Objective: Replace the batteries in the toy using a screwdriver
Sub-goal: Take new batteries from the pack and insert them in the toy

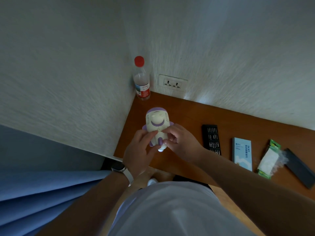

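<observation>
Toy (pixel 157 122) (white, purple) is pinched in the grip of left hand (pixel 138 150) and right hand (pixel 181 142).

Open desk (pixel 184 120) lies between toy (pixel 156 121) and bit tray (pixel 211 138); walls (pixel 68 82) and bottle (pixel 141 82) crowd the far-left corner

Corner: bottle (pixel 142 82) w/ red cap, wall socket (pixel 172 83) beside.
</observation>
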### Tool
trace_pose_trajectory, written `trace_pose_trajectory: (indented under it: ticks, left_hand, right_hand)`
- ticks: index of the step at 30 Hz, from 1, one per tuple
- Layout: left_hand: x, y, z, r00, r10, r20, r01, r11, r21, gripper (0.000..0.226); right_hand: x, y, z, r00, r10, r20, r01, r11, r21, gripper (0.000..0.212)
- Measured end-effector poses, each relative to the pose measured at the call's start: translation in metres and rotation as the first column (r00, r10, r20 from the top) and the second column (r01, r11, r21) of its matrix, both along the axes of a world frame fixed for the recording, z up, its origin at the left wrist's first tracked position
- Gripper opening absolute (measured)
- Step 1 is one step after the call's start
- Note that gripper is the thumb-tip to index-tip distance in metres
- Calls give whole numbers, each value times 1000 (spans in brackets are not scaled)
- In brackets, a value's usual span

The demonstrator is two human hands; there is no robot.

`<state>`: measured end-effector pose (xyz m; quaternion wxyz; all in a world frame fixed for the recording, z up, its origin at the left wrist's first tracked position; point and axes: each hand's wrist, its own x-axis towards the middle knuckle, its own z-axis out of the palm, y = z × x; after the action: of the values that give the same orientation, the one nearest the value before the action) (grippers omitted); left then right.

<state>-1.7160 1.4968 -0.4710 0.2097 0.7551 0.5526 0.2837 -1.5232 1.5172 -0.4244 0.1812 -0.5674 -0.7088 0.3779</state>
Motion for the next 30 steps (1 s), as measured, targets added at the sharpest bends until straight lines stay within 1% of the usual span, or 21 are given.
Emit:
trace_pose_trajectory:
  ticks: [3, 6, 12, 18, 19, 21, 23, 26, 27, 28, 30]
  left_hand:
    - [0, 2, -2, 995, -11, -97, 17, 998, 62, 50]
    - [0, 4, -1, 992, -32, -125, 41, 997, 68, 49]
    - [8, 2, 0, 998, -34, -46, 35, 999, 32, 54]
    - [11, 1, 2, 1000, 1, 15, -1, 1000, 17, 52]
    - [12, 1, 2, 999, 0, 43, 0, 1000, 1, 51]
    - [11, 2, 1, 988, 3, 156, 9, 997, -76, 46]
    - [12, 5, 2, 963, 52, 265, -14, 989, -145, 36]
    - [21, 11, 13, 921, 216, 324, -153, 966, -208, 12]
    - [24, 13, 16, 906, 264, 332, -194, 954, -227, 8]
    - [25, 14, 17, 893, 300, 336, -222, 942, -252, 9]
    - [26, 14, 16, 864, 358, 354, -242, 912, -332, 18]
  right_hand:
    - [2, 1, -1, 1000, -7, 5, 6, 999, 36, 31]
    - [4, 3, -3, 999, -34, 9, 34, 999, 24, 30]
    - [7, 6, -6, 996, -47, -77, 40, 994, -97, 33]
    - [10, 7, -9, 994, -43, -101, 32, 994, -106, 31]
    - [10, 7, -10, 990, -54, -130, 41, 994, -105, 28]
    - [8, 6, -15, 972, -108, -211, 89, 991, -101, 20]
    - [4, 6, -21, 948, -186, -257, 173, 982, -71, 11]
    - [-4, 5, -24, 901, -306, -306, 285, 952, -112, 2]
    - [-7, 6, -23, 893, -325, -311, 302, 946, -121, 2]
    - [-8, 6, -22, 887, -341, -313, 314, 940, -134, 3]
    - [-10, 6, -20, 863, -388, -324, 352, 921, -167, 7]
